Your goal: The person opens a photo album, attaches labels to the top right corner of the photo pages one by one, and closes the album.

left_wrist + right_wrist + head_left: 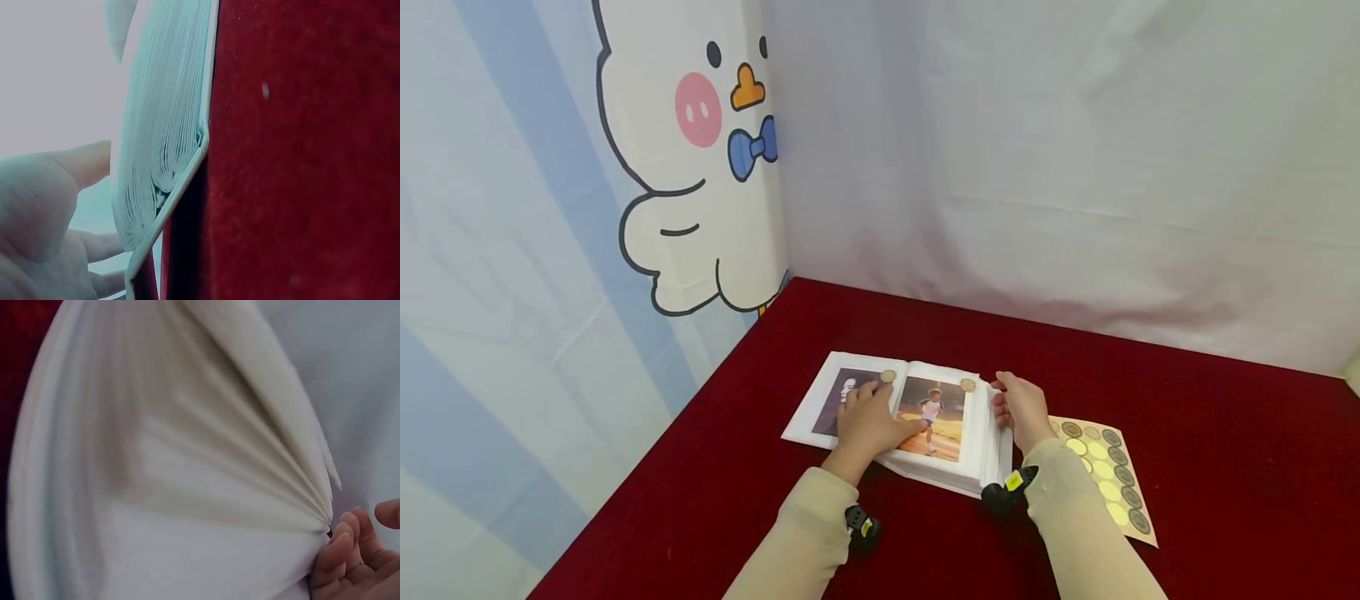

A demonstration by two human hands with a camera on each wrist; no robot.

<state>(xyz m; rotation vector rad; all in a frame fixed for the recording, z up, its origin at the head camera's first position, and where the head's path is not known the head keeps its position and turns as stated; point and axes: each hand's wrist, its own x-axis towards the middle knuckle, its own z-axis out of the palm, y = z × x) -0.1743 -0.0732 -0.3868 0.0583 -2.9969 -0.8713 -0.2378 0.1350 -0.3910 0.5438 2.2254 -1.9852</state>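
Note:
A thick white photo album (976, 433) lies spread on the red table. Its left page bears a dark picture (826, 417), its right page a photo (951, 417) of a running person. Round gold stickers (967, 385) sit at the pictures' upper right corners. My left hand (868, 425) rests across the middle of the album, thumb on the right photo and fingers stretched over the left page. At the album's right edge is my right hand (1026, 408). Seen from the right wrist, its bent fingertips (340, 547) touch the bunched page edges (187, 512), while the thumb stands apart.
A tan sheet of round stickers (1105, 469) lies right of the album, partly behind the right forearm; several yellow circles show on it. Red cloth (715, 467) covers the table. A pale curtain (1075, 167) hangs behind, and a cartoon-printed one (700, 233) at left.

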